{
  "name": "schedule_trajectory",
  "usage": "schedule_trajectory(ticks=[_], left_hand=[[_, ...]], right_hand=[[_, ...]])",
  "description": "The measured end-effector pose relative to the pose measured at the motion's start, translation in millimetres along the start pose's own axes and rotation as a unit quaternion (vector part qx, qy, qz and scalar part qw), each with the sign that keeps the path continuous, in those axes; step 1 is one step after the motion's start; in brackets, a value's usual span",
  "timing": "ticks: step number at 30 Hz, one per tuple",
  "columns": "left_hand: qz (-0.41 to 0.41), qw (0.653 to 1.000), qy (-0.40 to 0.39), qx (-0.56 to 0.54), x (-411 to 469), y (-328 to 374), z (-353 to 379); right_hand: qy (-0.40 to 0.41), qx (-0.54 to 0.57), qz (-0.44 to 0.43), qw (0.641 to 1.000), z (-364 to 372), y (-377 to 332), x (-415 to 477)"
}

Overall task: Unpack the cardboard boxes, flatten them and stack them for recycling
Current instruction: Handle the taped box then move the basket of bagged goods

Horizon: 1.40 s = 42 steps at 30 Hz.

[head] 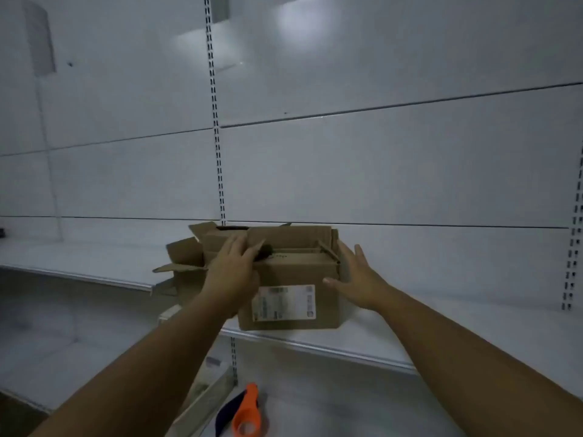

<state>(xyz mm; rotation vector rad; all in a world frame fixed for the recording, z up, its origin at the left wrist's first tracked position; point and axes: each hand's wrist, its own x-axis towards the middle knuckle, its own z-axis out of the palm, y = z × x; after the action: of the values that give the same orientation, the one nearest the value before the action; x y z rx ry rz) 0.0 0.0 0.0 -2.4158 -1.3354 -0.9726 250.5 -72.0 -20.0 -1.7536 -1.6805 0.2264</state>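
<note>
Here both spread hands, left hand [233,269] and right hand [356,279], flank the cardboard box [293,298], gripping nothing.

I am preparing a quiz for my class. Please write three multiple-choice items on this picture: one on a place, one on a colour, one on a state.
1. Where is the orange plastic tool relative to the brown cardboard box? A on top; B on the white shelf below; C inside.
2. Colour of the paper label on the box front? A red; B white; C green.
3. The right hand is: A a fist; B gripping the tool; C open.
Key: B, it lies on the lower shelf; B, a pale printed rectangle; C, fingers straight beside the box.
</note>
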Motion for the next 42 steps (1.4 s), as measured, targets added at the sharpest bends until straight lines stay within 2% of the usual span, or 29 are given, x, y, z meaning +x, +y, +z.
schedule_trajectory(ticks=[2, 4, 7, 11, 16, 21, 25, 27, 29, 32, 35, 37, 39, 41, 42], left_hand=[[0.024, 0.998, 0.002, 0.058, -11, -7, 5], [0.043, 0.998, -0.006, 0.051, -19, -10, 15], [0.028, 0.999, -0.012, -0.038, -19, -12, 18], [0.013, 0.988, 0.009, -0.154, -25, -13, 21], [0.045, 0.967, 0.100, -0.230, -38, -18, 21], [0.064, 0.936, 0.123, -0.322, -45, -18, 9], [0.062, 0.895, 0.116, -0.426, -46, -2, 17], [0.037, 0.859, 0.083, -0.504, -49, 13, 27], [0.001, 0.828, 0.023, -0.560, -49, 32, 39], [-0.030, 0.798, -0.074, -0.597, -45, 69, 54], [-0.023, 0.786, -0.149, -0.600, -34, 107, 61], [-0.004, 0.761, -0.183, -0.623, -25, 128, 61], [-0.002, 0.733, -0.203, -0.649, -15, 149, 56], [-0.009, 0.721, -0.200, -0.663, -4, 169, 52], [-0.007, 0.726, -0.193, -0.660, 3, 177, 50]], right_hand=[[0.042, 0.026, 0.001, 0.999, 10, -2, 3], [0.063, 0.035, -0.007, 0.997, 23, -2, 3], [0.109, 0.037, -0.026, 0.993, 33, 0, 1], [0.160, -0.024, -0.039, 0.986, 32, -5, -11], [0.207, -0.089, -0.077, 0.971, 31, -10, -40], [0.270, -0.089, -0.126, 0.950, 4, -5, -76], [0.359, 0.002, -0.071, 0.930, -30, 18, -101], [0.395, 0.094, -0.006, 0.914, -45, 31, -110], [0.411, 0.228, 0.063, 0.880, -56, 44, -114], [0.398, 0.408, 0.126, 0.812, -65, 58, -114], [0.336, 0.537, 0.172, 0.755, -67, 65, -112], [0.293, 0.597, 0.198, 0.720, -69, 70, -113], [0.237, 0.622, 0.228, 0.710, -76, 75, -119], [0.176, 0.601, 0.266, 0.733, -87, 80, -126], [0.150, 0.569, 0.286, 0.756, -93, 83, -130]])
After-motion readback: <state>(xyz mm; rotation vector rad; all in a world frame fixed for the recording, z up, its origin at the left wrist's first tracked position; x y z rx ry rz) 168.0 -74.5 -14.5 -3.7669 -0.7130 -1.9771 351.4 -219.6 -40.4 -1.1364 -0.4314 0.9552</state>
